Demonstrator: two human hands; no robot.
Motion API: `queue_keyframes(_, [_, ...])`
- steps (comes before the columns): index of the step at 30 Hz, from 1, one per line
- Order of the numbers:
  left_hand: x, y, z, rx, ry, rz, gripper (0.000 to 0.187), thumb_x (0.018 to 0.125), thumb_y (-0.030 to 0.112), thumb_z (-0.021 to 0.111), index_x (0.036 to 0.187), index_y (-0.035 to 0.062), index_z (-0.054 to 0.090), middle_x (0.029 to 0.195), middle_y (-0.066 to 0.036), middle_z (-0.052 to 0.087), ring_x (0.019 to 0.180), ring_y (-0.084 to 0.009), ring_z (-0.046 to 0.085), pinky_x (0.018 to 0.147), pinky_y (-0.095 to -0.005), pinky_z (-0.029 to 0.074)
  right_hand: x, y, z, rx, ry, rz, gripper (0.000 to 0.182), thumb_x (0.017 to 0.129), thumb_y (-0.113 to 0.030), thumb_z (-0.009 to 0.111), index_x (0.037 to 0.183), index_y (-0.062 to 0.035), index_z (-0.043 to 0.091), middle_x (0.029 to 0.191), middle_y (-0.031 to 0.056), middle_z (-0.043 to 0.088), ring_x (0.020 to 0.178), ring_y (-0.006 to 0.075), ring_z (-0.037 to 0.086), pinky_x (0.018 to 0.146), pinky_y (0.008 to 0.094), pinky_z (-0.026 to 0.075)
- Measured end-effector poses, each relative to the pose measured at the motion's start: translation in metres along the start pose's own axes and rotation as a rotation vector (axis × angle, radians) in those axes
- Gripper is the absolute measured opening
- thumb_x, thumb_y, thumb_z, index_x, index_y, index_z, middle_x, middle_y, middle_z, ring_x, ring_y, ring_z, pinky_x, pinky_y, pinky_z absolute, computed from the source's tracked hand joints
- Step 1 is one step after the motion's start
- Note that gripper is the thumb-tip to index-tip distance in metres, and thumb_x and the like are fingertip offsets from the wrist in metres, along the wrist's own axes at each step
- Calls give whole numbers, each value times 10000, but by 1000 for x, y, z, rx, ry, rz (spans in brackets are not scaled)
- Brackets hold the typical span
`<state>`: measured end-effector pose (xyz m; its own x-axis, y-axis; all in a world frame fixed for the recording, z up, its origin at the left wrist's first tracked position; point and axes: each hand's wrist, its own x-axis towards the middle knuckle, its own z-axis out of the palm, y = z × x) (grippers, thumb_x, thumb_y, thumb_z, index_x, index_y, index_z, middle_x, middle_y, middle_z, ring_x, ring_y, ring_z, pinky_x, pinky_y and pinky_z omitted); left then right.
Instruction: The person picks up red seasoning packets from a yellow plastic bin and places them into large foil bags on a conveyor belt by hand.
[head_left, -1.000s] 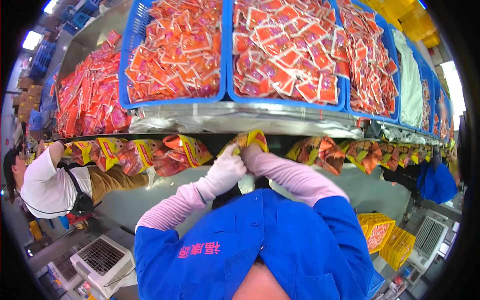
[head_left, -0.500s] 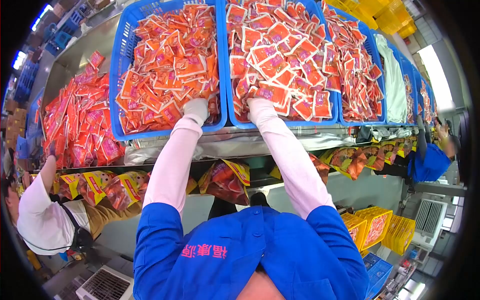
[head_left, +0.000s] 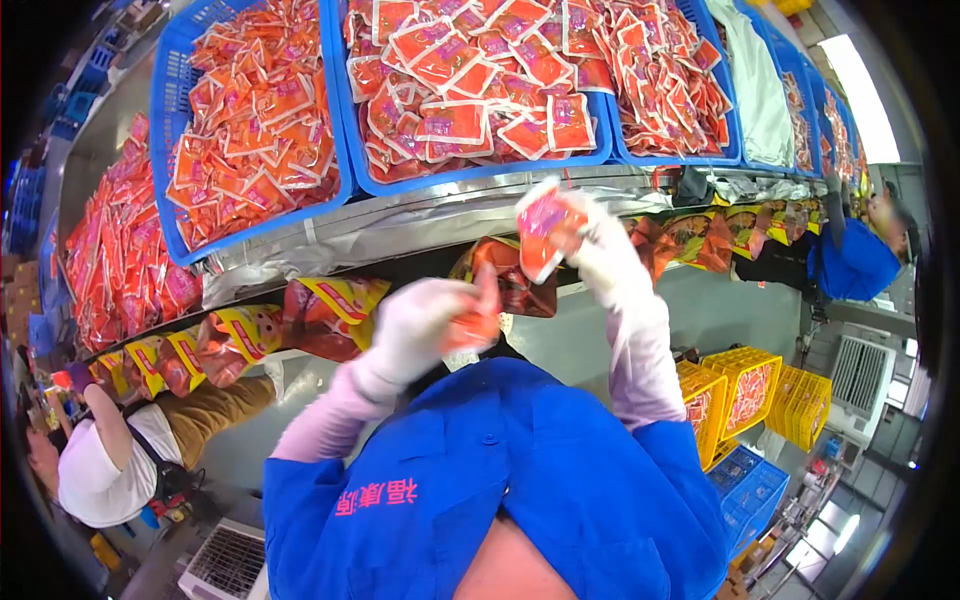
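My left hand (head_left: 420,322), in a white glove and smeared by motion, is closed on a red sachet (head_left: 472,326) close in front of my chest. Higher and to the right, my gloved right hand (head_left: 603,250) pinches a red and purple sachet (head_left: 543,222) with white edges. Between the two hands, a large red and yellow bag (head_left: 518,285) hangs at the table's near edge, partly covered by them. Just beyond sits a blue basket (head_left: 480,176) heaped with similar sachets.
Another blue basket (head_left: 262,232) of sachets stands to the left, beside a loose pile of red packets (head_left: 130,265). More bags (head_left: 330,310) line the table edge. Co-workers (head_left: 110,460) stand on both sides. Yellow crates (head_left: 750,385) are behind on the right.
Both hands have drawn back from the baskets toward my body, each now with a sachet. The view has shifted, so the baskets appear farther left and higher.
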<state>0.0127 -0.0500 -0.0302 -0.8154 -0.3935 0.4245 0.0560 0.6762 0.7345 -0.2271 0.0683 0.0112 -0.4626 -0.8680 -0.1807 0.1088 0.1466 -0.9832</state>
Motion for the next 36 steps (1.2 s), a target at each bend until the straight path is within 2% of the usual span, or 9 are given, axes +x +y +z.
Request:
queue_keyframes(4, [-15,-18,71,481,-350,-155,205,739,164,688,931,94,684,857,-89,689,836,-261,666,873,-384,522,-17,38,8,-683,-461,-292,335,924,-78,575,1251,-71,649,1101,157,700,968,207,682,816,303,542])
queue_keyframes(8, [-33,-25,49,544,-489,69,88,739,157,636,786,99,684,715,-72,641,810,-258,656,932,-407,496,-5,78,58,-1481,-801,22,151,892,-127,582,914,-76,722,903,175,714,854,323,709,729,432,560])
queue_keyframes(13, [-45,-39,37,506,-436,167,70,712,180,606,699,126,650,701,-64,641,821,-246,656,923,-352,495,46,194,103,-1677,-852,168,94,759,-181,760,850,-167,776,908,99,752,880,277,724,734,402,573])
queue_keyframes(18, [-7,-58,-75,453,-17,54,54,717,146,681,749,111,655,737,-94,643,800,-283,652,854,-401,504,59,75,121,-1245,-1099,157,429,844,-340,685,1173,-64,692,1073,189,708,987,335,684,884,415,534])
queue_keyframes(20, [3,-117,-130,699,147,-236,98,717,140,713,782,90,659,809,-116,665,784,-316,659,764,-445,514,82,18,105,-843,-916,-164,428,853,-306,697,1218,-85,667,1035,202,702,990,335,678,887,428,527])
queue_keyframes(22, [11,-188,-169,990,70,-583,126,802,188,686,818,62,683,804,-126,693,777,-337,691,702,-469,547,133,32,75,-241,-425,262,459,813,-245,736,1227,-65,655,1010,209,699,1001,333,671,899,432,521])
queue_keyframes(24, [12,-249,-181,1008,-323,-957,318,826,407,720,920,105,744,932,-105,743,864,-302,729,762,-412,557,180,26,66,-1365,108,-322,398,797,-139,721,1177,-28,675,1026,212,699,939,344,687,852,427,546])
queue_keyframes(32, [-11,-268,-184,646,-176,-788,309,835,339,704,1038,107,726,930,-157,725,881,-378,683,765,-451,532,202,81,19,-1396,78,-144,261,843,-252,660,1004,-52,709,944,189,706,894,366,687,821,438,540])
queue_keyframes(36, [-11,-195,-161,201,207,-742,184,912,142,668,1053,30,709,751,-60,671,647,-128,594,605,-278,450,188,66,17,-1154,148,-74,269,841,-203,655,1046,-33,692,924,193,702,845,341,698,786,422,542])
